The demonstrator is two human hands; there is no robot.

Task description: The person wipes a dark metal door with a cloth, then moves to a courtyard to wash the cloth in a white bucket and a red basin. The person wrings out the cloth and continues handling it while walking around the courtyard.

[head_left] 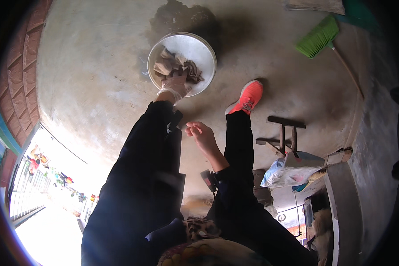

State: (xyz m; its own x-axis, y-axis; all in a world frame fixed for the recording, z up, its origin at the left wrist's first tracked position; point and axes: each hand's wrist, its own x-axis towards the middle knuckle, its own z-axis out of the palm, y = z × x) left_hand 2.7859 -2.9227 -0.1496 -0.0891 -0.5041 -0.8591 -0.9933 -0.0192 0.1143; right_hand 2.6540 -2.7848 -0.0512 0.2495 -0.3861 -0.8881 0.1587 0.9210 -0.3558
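My left hand, in a thin translucent glove, reaches into a round white bucket on the floor. Its fingers press into a crumpled brownish cloth inside; whether they grip it is hidden by the folds. My right hand is bare and hangs above the floor, nearer my body than the bucket. Its fingers are loosely curled with gaps between them, holding nothing. Dark straps with small devices sit near both wrists.
A wet patch darkens the concrete floor behind the bucket. My coral shoe stands to its right. Farther right are a green broom and a wooden stool beside a pale bag. A bright doorway lies at lower left.
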